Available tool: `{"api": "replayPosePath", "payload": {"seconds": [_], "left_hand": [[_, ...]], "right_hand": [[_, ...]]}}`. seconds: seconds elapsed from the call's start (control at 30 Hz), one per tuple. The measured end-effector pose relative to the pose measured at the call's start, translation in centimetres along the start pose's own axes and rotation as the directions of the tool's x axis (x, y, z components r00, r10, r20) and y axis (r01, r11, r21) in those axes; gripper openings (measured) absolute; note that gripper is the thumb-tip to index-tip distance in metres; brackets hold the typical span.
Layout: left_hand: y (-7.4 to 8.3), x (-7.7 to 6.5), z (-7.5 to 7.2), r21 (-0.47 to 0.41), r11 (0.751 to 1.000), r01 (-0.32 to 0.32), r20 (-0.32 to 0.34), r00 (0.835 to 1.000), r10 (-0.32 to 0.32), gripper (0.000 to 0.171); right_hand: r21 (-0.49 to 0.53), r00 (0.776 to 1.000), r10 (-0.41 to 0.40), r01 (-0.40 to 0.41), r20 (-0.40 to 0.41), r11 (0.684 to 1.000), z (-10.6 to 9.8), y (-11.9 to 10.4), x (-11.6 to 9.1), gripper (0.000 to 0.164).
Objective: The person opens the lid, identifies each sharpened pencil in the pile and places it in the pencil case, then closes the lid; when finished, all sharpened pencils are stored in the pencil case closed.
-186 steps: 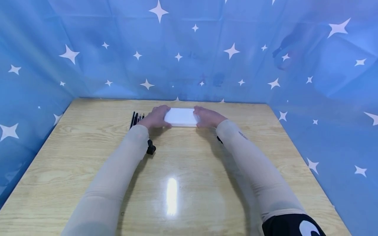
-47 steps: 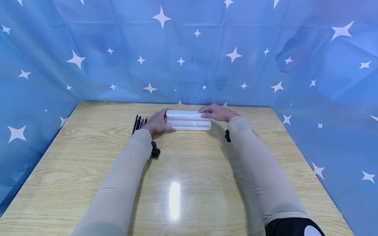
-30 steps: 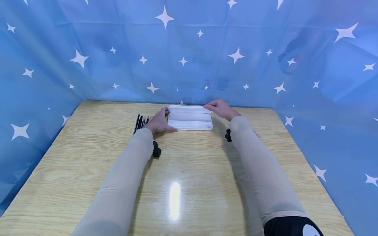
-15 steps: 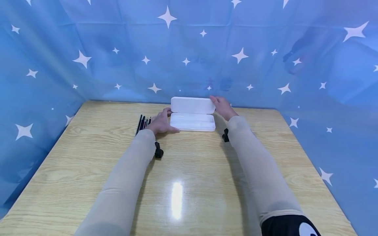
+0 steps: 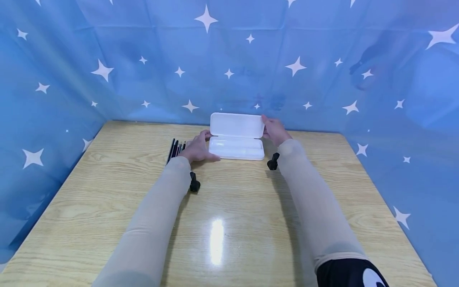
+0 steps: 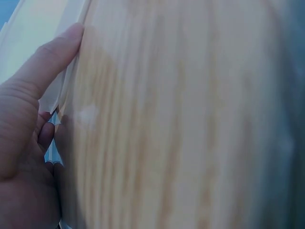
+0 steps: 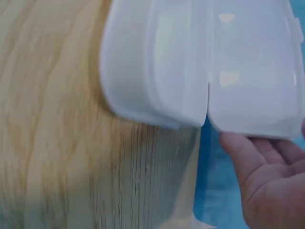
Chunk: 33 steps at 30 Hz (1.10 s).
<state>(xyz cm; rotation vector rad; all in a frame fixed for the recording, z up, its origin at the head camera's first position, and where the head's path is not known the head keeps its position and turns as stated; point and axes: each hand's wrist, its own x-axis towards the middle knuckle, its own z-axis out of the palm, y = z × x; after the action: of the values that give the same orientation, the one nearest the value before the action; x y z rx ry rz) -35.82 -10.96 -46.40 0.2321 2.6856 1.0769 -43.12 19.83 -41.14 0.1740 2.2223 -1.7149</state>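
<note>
A white plastic pencil case [image 5: 236, 149] lies at the back of the wooden table with its lid [image 5: 236, 125] swung up, leaning back toward the curtain. My left hand [image 5: 199, 149] holds the left end of the base, thumb along the front edge and fingers behind; in the left wrist view the thumb [image 6: 52, 55] presses the case's rim. On the other side, my right hand [image 5: 275, 130] grips the lid's right edge. The right wrist view shows fingers [image 7: 245, 155] at that edge and the hinge line between lid and base. No items are visible inside the base.
Several dark pens and pencils [image 5: 175, 148] lie side by side left of the case, partly hidden by my left hand. A blue star-patterned curtain [image 5: 229, 59] hangs right behind the table's back edge. The table [image 5: 244, 207] stretches toward me with a bright reflection.
The pencil case was closed between both hands at first. Its lid has since swung up and back under my right hand, while my left hand stays at the base's left end.
</note>
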Motion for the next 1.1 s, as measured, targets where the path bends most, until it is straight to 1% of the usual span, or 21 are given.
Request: {"api": "replayPosePath", "payload": {"seconds": [0.07, 0.17, 0.27, 0.4, 0.47, 0.57, 0.67, 0.77, 0.8, 0.87, 0.9, 0.93, 1.0, 1.1], "left_hand": [[0.1, 0.1, 0.2, -0.001, 1.000, 0.005, 0.004, 1.000, -0.005, 0.121], [0.4, 0.1, 0.3, -0.019, 1.000, -0.007, 0.008, 1.000, 0.008, 0.120], [0.7, 0.0, 0.5, -0.030, 0.999, -0.023, 0.010, 1.000, 0.023, 0.120], [0.7, 0.2, 0.7, -0.011, 1.000, -0.029, 0.009, 1.000, 0.029, 0.121], [0.6, 0.3, 0.8, 0.002, 1.000, -0.031, 0.008, 0.999, 0.031, 0.121], [0.4, 0.2, 0.8, 0.011, 0.999, -0.034, 0.014, 0.999, 0.033, 0.122], [0.2, 0.0, 0.7, 0.003, 1.000, -0.028, 0.024, 0.999, 0.028, 0.123], [-0.2, -0.2, 0.5, 0.001, 1.000, -0.025, 0.023, 0.999, 0.025, 0.122], [-0.3, -0.2, 0.4, 0.004, 1.000, -0.023, 0.020, 1.000, 0.023, 0.122], [-0.5, -0.1, 0.3, 0.017, 1.000, -0.021, 0.011, 1.000, 0.021, 0.121], [-0.5, -0.1, 0.3, 0.015, 1.000, -0.025, 0.009, 1.000, 0.024, 0.121], [-0.5, -0.1, 0.2, 0.015, 1.000, -0.026, 0.008, 1.000, 0.026, 0.122], [-0.4, 0.0, 0.2, 0.015, 1.000, -0.027, 0.013, 1.000, 0.027, 0.123], [-0.1, 0.1, 0.0, 0.002, 0.999, -0.037, 0.019, 0.999, 0.037, 0.125]], "right_hand": [[0.005, 0.999, 0.029, -0.029, -0.025, 1.000, -0.1, -0.1, 0.0, 0.071], [0.025, 0.995, 0.070, -0.068, -0.068, 0.997, -0.4, 0.0, 0.0, 0.072], [0.039, 0.991, 0.094, -0.090, -0.100, 0.995, -0.7, 0.1, 0.1, 0.070], [0.031, 0.987, 0.108, -0.105, -0.119, 0.994, -1.0, 0.2, 0.0, 0.072], [0.028, 0.987, 0.111, -0.109, -0.118, 0.994, -1.0, 0.3, -0.2, 0.073], [0.025, 0.990, 0.107, -0.105, -0.094, 0.994, -1.0, 0.3, -0.5, 0.075], [0.035, 0.993, 0.100, -0.098, -0.060, 0.995, -0.8, 0.2, -1.0, 0.071], [0.015, 0.996, 0.076, -0.075, -0.047, 0.997, -0.6, 0.1, -1.6, 0.066], [-0.009, 0.997, 0.059, -0.060, -0.041, 0.998, -0.6, 0.1, -1.9, 0.066], [-0.099, 1.000, 0.021, -0.023, -0.015, 0.995, -0.6, 0.4, -2.5, 0.066], [-0.150, 1.000, 0.004, -0.003, 0.005, 0.989, -0.7, 0.6, -2.7, 0.065], [-0.217, 0.999, -0.014, 0.022, 0.038, 0.976, -0.8, 0.9, -3.1, 0.065], [-0.343, 0.993, -0.027, 0.065, 0.114, 0.937, -1.0, 1.5, -3.8, 0.066], [-0.483, 0.976, -0.033, 0.137, 0.217, 0.865, -1.2, 2.4, -4.8, 0.064]]}}
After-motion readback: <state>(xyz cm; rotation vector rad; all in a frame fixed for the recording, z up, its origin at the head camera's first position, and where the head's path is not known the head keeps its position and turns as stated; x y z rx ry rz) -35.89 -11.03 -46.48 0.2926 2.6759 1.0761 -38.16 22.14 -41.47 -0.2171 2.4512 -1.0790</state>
